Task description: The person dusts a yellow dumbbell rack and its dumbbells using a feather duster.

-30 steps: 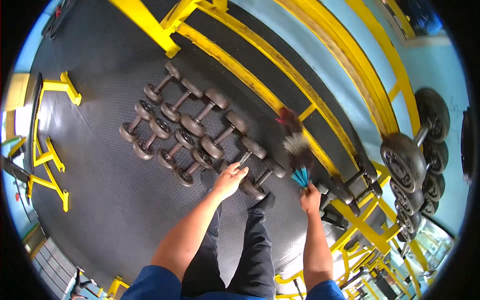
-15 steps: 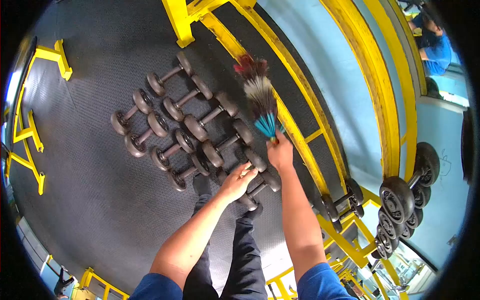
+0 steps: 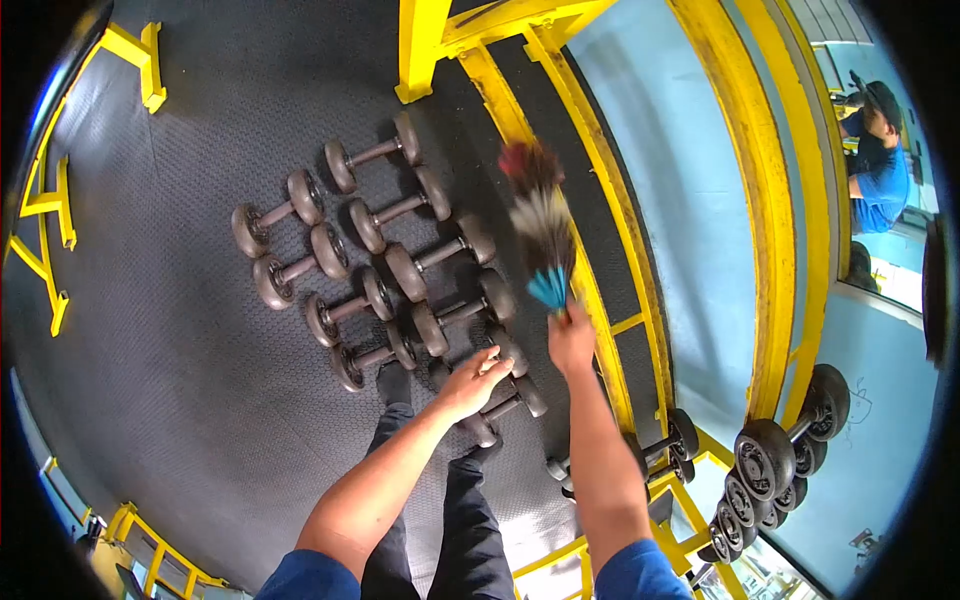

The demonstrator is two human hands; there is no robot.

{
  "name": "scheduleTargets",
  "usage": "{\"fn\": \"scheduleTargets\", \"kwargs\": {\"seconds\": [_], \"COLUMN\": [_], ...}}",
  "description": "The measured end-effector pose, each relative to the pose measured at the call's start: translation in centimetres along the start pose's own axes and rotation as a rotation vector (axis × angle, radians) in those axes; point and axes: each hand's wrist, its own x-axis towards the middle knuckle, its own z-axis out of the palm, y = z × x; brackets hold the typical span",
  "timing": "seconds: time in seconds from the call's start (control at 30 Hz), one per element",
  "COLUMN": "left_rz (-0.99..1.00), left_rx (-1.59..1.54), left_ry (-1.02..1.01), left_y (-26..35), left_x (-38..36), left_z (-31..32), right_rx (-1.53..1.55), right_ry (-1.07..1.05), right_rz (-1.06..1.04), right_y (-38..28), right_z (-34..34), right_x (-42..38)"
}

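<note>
My right hand (image 3: 572,338) is closed round the handle end of a feather duster (image 3: 545,225), whose blue, grey and dark red feathers point up over the yellow rack rail. The duster is blurred. My left hand (image 3: 474,384) hangs over the nearer dumbbells, its fingers curled and close together; whether they hold anything is too small to tell. Beneath and beyond it, several dark dumbbells (image 3: 440,252) lie in two rows on the black floor, left of the duster.
A yellow rack (image 3: 755,200) rises on the right by a blue wall. More dumbbells (image 3: 765,458) rest on it at the lower right. Yellow frames (image 3: 60,200) stand at the far left. A mirror at the upper right shows a person (image 3: 880,170). My feet are beside the near dumbbells.
The view has shifted, so the rack and far dumbbells sit further right. The duster stays in my right hand, over the rail. My left hand remains above the near dumbbells.
</note>
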Motion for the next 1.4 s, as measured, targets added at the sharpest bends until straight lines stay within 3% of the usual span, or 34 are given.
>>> {"fn": "scheduleTargets", "kwargs": {"seconds": [0.03,0.17,0.3,0.37,0.43,0.57,0.67,0.87,0.97,1.07,1.1,1.13,1.2,1.33,1.4], "left_rz": [0.009,0.004,0.0,-0.001,0.042,0.025,0.031,-0.011,-0.01,-0.106,-0.07,-0.106,-0.182,-0.194,-0.229], "left_rx": [-0.005,-0.029,-0.176,-0.174,-0.187,-0.138,-0.229,-0.126,-0.113,-0.072,0.003,-0.121,-0.079,-0.059,-0.004], "left_ry": [-0.003,0.04,0.026,0.039,0.065,0.105,0.118,0.161,0.155,0.227,0.236,0.253,0.239,0.181,0.17], "left_y": [0.4,1.3,3.2,3.4,3.5,3.7,2.2,1.6,0.8,2.6,0.0,0.7,2.5,0.8,0.4], "left_x": [-0.1,0.0,-1.1,-1.5,-1.7,-2.6,-2.0,-2.1,-2.5,-3.8,-2.9,-3.4,-4.4,-4.4,-4.1], "left_z": [-0.4,-1.5,-2.4,-2.7,-3.0,-3.8,-4.3,-5.6,-6.4,-6.2,-6.9,-6.3,-5.2,-4.3,-3.5], "right_rx": [-0.029,-0.023,-0.037,-0.008,-0.056,-0.064,-0.095,-0.054,-0.059,0.016,0.09,0.126,0.157,0.11,0.128], "right_ry": [-0.062,0.031,0.024,0.084,-0.036,-0.008,0.055,0.038,-0.009,-0.064,-0.06,-0.035,0.117,0.161,0.11], "right_rz": [0.004,-0.154,-0.153,-0.18,-0.056,0.035,-0.039,-0.231,-0.182,-0.043,0.027,0.088,0.146,0.291,0.455], "right_y": [-2.0,-8.3,-14.1,-14.0,-13.4,-7.6,-6.3,-14.8,-18.0,-16.1,-14.3,-12.2,-6.6,0.3,0.7], "right_z": [0.4,2.6,2.3,2.6,1.4,0.7,2.0,5.1,4.9,4.1,4.1,4.2,4.8,3.5,2.8], "right_x": [2.9,11.3,13.4,12.9,10.5,5.3,5.8,15.5,16.1,12.1,10.0,7.3,0.9,-13.1,-17.0]}}
